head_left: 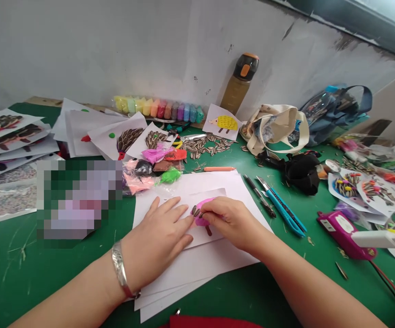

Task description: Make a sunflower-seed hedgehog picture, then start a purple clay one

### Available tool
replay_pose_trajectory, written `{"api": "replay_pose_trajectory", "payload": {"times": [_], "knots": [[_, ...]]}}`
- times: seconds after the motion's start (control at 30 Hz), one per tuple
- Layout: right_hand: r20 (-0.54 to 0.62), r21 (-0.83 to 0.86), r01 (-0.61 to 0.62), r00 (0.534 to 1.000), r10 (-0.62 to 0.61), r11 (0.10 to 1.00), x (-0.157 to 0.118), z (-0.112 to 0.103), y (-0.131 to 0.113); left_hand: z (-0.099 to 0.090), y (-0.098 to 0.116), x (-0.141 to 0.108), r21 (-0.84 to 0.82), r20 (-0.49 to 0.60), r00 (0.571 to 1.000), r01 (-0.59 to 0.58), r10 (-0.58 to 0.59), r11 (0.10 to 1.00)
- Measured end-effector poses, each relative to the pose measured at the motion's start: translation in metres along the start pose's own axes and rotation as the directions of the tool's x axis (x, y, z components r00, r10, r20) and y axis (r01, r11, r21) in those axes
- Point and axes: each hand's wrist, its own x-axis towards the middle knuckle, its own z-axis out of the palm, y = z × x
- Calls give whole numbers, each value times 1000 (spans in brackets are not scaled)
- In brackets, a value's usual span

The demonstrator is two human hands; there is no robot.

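A strip of red fabric [211,321] pokes in at six o'clock, the nearest thing to the camera, and beyond it two bare forearms reach across a green work surface [30,282]. The left hand [156,232], with a silver bangle [119,266] on its wrist, lies flat and relaxed with its fingers spread, pinning down a stack of white paper [197,282]. The right hand [233,223] is curled, its thumb and forefinger seemingly pinching a dark sunflower seed husk [195,211], though the fingers partly hide the grip.

The husk sits at the edge of a pink clay patch [200,219] on a white card [206,198], at twelve o'clock from the wrists and between the two hands. A brown clay stem [208,231] lies below the patch.

The husk looks feather-light, stiff, smooth and brittle, so it is best held by its blunt end with the fingertips. The clay looks soft and tacky and is likely to dent under a careless touch, so the card is safer held by its bare margin.

Toward twelve o'clock lies a loose pile of sunflower seeds [204,146], with bagged colored clay [156,168] to its left. At two o'clock, a blue craft knife [279,212] lies beside a dark pen [259,196].
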Motion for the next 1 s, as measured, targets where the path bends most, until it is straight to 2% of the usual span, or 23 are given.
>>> {"api": "replay_pose_trajectory", "payload": {"times": [0.47, 0.83, 1.0], "knots": [[-75, -167, 125, 987, -139, 978, 0, 17, 9, 3, -1, -1, 27, 29, 999, -15, 14, 1000], [-128, -352, 224, 950, -284, 909, -3, 28, 8, 6, -1, -2, 61, 45, 999, -23, 20, 998], [-82, -363, 217, 961, -263, 906, -4, 22, 6, 5, -1, -1, 59, 28, 999, -23, 21, 998]]}}
